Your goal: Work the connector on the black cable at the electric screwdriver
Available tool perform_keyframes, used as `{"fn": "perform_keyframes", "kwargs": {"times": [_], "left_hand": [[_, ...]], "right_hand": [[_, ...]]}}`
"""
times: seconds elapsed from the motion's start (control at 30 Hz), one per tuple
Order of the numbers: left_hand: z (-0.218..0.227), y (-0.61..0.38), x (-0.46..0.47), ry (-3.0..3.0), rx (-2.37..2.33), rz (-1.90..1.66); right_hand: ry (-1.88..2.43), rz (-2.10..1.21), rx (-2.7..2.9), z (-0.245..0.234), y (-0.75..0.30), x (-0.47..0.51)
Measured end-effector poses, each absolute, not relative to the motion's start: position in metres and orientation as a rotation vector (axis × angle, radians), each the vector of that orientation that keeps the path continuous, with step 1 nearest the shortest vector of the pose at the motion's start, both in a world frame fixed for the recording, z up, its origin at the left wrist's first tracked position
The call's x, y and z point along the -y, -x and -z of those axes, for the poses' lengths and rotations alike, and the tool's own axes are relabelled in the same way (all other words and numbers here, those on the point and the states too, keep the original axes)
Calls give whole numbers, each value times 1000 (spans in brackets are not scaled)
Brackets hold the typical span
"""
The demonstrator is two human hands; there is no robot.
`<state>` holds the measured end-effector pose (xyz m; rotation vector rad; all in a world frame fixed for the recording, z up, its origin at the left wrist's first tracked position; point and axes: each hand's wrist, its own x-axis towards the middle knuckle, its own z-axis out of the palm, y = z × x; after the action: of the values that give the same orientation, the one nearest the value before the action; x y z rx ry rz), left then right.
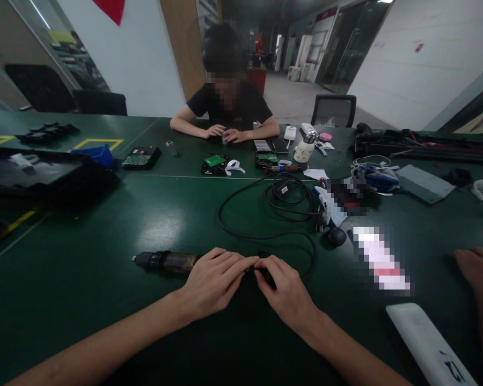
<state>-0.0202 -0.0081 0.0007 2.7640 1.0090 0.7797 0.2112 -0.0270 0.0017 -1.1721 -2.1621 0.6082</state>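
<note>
My left hand and my right hand meet over a small black thing on the green table. The fingertips of both hands pinch it; most of it is hidden under my fingers. A dark electric screwdriver lies just left of my left hand. A black cable loops from behind my hands toward the table's middle.
A person in black sits across, hands together on a small item. Circuit boards, a white bottle, tools and a black mouse lie about. Black trays sit left. Another person's hand rests at right, near a white flat object.
</note>
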Motion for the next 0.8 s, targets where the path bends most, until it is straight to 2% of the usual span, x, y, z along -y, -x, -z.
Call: {"fn": "perform_keyframes", "kwargs": {"times": [0.8], "left_hand": [[2, 20, 6, -2793, -1033, -815]], "right_hand": [[1188, -616, 2170, 3, -212, 26]]}}
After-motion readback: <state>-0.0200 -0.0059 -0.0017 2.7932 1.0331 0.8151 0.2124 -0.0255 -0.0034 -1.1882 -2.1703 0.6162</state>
